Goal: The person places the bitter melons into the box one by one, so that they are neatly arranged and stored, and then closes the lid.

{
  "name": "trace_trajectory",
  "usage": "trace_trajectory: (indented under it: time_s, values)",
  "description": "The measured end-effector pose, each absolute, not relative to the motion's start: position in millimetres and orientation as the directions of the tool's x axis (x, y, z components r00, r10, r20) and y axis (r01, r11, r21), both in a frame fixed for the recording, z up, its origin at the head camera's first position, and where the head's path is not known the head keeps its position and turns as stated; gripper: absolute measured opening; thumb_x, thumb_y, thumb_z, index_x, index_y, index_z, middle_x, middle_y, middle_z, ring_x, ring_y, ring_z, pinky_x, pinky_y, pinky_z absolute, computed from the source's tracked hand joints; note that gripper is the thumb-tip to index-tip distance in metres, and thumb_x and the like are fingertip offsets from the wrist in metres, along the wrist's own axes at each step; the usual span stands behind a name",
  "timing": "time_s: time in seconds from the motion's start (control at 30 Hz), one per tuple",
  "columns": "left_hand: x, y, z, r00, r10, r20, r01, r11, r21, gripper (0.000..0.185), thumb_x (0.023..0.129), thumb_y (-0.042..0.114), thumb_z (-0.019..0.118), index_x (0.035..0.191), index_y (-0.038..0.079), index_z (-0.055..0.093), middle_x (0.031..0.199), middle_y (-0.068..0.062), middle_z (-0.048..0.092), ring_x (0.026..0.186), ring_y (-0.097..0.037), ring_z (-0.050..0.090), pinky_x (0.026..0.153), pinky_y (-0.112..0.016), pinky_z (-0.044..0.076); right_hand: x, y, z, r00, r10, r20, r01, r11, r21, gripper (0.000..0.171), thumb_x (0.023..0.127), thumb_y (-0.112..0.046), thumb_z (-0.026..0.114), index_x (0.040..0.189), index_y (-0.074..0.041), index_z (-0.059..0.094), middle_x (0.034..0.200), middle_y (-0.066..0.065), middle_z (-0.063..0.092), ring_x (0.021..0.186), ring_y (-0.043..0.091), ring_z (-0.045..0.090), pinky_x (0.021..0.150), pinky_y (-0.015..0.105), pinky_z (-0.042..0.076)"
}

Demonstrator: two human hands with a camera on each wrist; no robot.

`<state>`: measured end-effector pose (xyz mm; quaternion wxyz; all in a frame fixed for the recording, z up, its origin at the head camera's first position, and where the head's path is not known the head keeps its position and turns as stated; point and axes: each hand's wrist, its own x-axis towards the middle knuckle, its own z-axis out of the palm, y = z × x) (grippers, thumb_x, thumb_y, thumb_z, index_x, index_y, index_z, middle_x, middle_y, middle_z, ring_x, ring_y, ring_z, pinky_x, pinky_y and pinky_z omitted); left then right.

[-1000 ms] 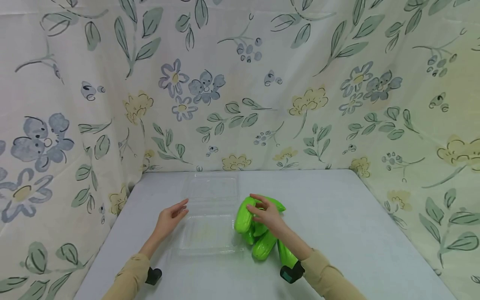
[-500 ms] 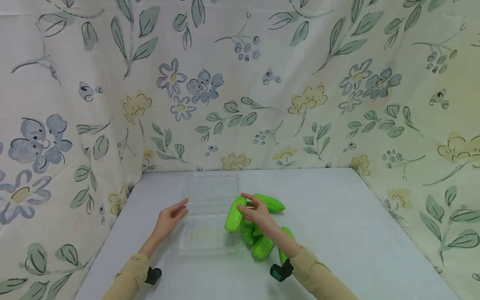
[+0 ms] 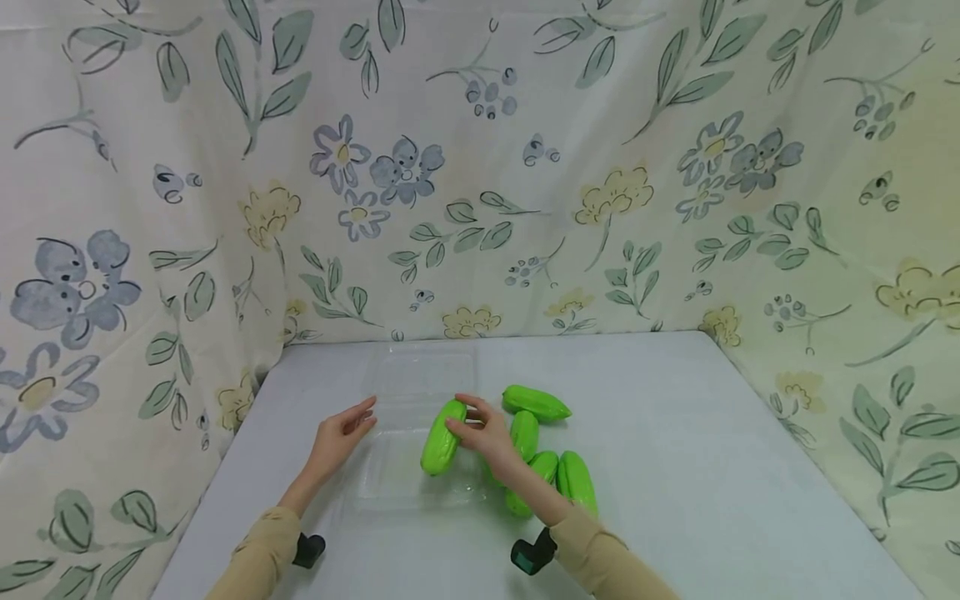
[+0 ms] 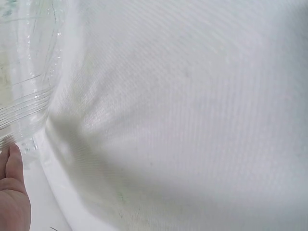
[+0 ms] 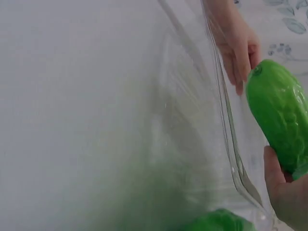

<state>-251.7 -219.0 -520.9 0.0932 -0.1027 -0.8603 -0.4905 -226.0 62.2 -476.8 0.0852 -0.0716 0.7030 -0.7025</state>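
Observation:
In the head view my right hand (image 3: 487, 432) pinches a bright green toy cucumber (image 3: 441, 442) between thumb and fingers, tilted above the base of a clear plastic clamshell box (image 3: 388, 479). The right wrist view shows this cucumber's (image 5: 278, 108) bumpy, glossy skin. My left hand (image 3: 339, 442) is at the box's left side near the hinge, fingers extended and slightly bent. In the left wrist view, the left fingertips (image 4: 14, 156) meet the box's ribbed edge; whether they press it I cannot tell.
Several more green cucumbers lie right of the box, one (image 3: 536, 403) at the back and one (image 3: 576, 483) nearer the front. The box's opened lid (image 3: 423, 372) lies flat behind its base. A floral curtain (image 3: 480, 167) hangs behind the white table (image 3: 675, 467).
My right hand has carried the cucumber leftward from the pile to over the box base, uncovering more of the other cucumbers. The left hand stays in place.

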Motion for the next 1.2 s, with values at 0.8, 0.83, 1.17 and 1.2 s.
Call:
trace_trajectory:
  time_s: [0.8, 0.83, 1.17, 1.2]
  values:
    - [-254.9, -219.6, -521.5, -0.938, 0.083, 0.338, 0.326, 0.548, 0.770, 0.039, 0.092, 0.019, 0.063, 0.128, 0.006, 0.059, 0.126, -0.013, 0.062, 0.108, -0.030, 0.063, 0.085, -0.020, 0.051, -224.8, 3.7, -500.2, -0.988, -0.157, -0.002, -0.006, 0.049, -0.999, 0.050, 0.086, -0.015, 0.070, 0.131, -0.001, 0.053, 0.111, 0.024, 0.057, 0.088, 0.019, 0.060, 0.068, 0.028, 0.056]
    - [-255.3, -219.7, -522.1, -0.939, 0.080, 0.335, 0.322, 0.549, 0.771, 0.039, 0.092, 0.019, 0.064, 0.128, 0.006, 0.060, 0.126, -0.012, 0.062, 0.108, -0.030, 0.063, 0.085, -0.022, 0.052, -225.4, 2.0, -501.8, -0.987, -0.159, -0.001, -0.007, 0.053, -0.999, 0.050, 0.087, -0.015, 0.069, 0.132, -0.001, 0.052, 0.111, 0.024, 0.056, 0.088, 0.019, 0.060, 0.068, 0.028, 0.056]
    - [-254.9, -217.7, -522.8, -0.949, 0.074, 0.307, 0.298, 0.535, 0.791, 0.039, 0.091, 0.018, 0.064, 0.129, 0.007, 0.059, 0.127, -0.014, 0.061, 0.110, -0.030, 0.063, 0.089, -0.034, 0.052, -219.3, -11.7, -491.3, -0.990, -0.142, -0.007, -0.010, 0.115, -0.993, 0.045, 0.087, -0.014, 0.069, 0.127, 0.000, 0.055, 0.108, 0.023, 0.058, 0.088, 0.023, 0.061, 0.068, 0.030, 0.055]
    - [-254.3, -217.3, -522.9, -0.951, 0.075, 0.301, 0.294, 0.530, 0.795, 0.039, 0.092, 0.018, 0.064, 0.129, 0.007, 0.059, 0.127, -0.014, 0.061, 0.110, -0.030, 0.063, 0.089, -0.035, 0.051, -219.8, -12.2, -492.6, -0.990, -0.142, -0.010, -0.009, 0.131, -0.991, 0.045, 0.086, -0.014, 0.069, 0.127, -0.001, 0.055, 0.108, 0.021, 0.059, 0.087, 0.023, 0.061, 0.068, 0.030, 0.055]
